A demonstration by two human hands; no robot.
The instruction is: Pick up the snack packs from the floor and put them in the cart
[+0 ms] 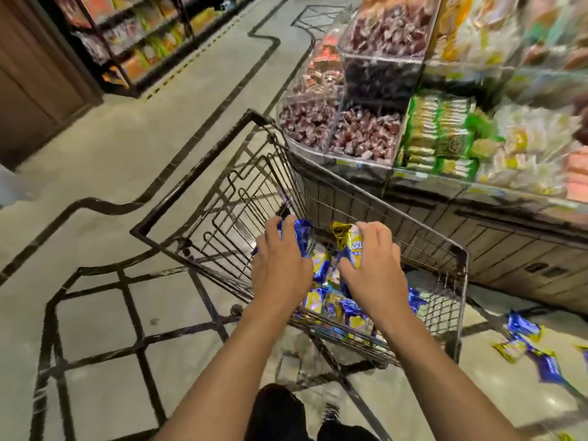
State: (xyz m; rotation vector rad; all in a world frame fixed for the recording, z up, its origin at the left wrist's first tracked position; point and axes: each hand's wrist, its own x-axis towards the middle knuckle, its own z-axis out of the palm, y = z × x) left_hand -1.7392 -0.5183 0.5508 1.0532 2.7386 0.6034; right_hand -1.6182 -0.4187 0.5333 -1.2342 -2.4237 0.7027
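Over the black wire shopping cart (458,259), the left hand (281,264) and right hand (370,268) each curled fingers around crinkly blue-and-yellow foil snack packs (353,246), probably light, slippery, best gripped mid-body, while more lay on the floor (521,329).

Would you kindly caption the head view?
Both hands lower snack packs into the cart; more packs remain on the floor.

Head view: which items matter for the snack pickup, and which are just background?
In the job:
- left hand gripping blue snack packs
- right hand gripping yellow snack packs
- cart, packs in cart
- packs left on the floor

Background:
- candy bins
- green biscuit packs
- far shelving
- wooden door
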